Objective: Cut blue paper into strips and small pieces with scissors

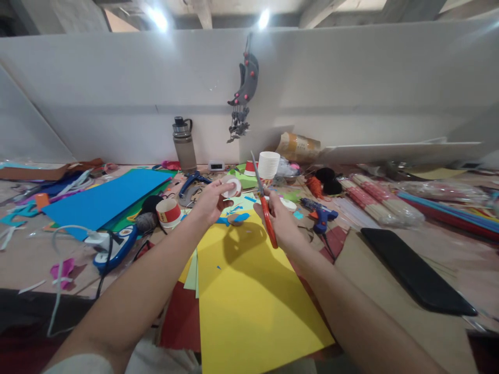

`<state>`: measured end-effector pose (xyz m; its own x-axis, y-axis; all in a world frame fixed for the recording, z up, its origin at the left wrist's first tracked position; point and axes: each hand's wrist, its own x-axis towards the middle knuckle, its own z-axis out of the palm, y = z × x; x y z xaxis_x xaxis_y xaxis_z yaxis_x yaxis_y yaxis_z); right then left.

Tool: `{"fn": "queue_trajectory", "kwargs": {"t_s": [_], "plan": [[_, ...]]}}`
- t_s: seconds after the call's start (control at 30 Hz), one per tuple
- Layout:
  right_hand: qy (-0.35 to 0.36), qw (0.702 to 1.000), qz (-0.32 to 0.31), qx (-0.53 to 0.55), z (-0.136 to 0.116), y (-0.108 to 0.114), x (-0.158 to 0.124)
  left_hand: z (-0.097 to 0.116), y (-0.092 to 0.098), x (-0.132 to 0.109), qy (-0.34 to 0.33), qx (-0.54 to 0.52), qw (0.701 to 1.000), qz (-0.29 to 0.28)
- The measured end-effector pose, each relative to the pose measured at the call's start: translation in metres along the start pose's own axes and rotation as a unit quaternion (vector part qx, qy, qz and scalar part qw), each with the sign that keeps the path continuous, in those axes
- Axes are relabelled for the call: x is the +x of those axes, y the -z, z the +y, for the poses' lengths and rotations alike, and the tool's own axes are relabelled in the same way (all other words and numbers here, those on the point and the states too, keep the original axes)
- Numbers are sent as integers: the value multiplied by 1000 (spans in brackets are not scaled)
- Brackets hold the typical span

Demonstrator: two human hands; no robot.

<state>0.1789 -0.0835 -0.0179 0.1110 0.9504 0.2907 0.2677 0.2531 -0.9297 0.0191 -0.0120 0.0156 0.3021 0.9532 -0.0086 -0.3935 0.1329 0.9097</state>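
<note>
In my left hand is a small white disc, pinched between thumb and fingers. My right hand grips scissors with red handles, the blades pointing up and away from me. Below both hands lies a large yellow sheet. A blue paper shape rests at the sheet's far end, with small blue scraps behind it. To the left of my left hand stands a red and white paper cup. A stack of white cups stands beyond the scissors.
Blue sheets and a blue power strip lie left. A blue glue gun, a black phone and wrapped sticks are right. A bottle stands at the back, near a hanging grey moon ornament.
</note>
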Motion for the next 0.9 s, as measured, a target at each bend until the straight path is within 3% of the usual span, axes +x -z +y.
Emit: {"fn": "queue_trajectory", "kwargs": {"t_s": [0.1,0.23,0.33,0.43,0.53,0.7,0.9], "plan": [[-5,998,-35,-46,1,-1,-3,5,8,7,-39,-58,997,25],[-58,995,-75,-27,-6,-5,-10,8,17,12,-89,-113,989,35],[-23,990,-88,-111,-13,-5,-12,11,19,11,-90,-143,985,34],[36,952,-41,-301,-17,-3,-12,14,19,8,-83,-145,985,39],[39,901,-10,-431,-20,-2,-13,16,20,7,-96,-113,988,36],[30,856,-12,-516,-27,-3,-15,15,21,8,-140,-64,988,32],[36,832,5,-554,-27,-2,-15,15,20,7,-170,-36,984,36]]}}
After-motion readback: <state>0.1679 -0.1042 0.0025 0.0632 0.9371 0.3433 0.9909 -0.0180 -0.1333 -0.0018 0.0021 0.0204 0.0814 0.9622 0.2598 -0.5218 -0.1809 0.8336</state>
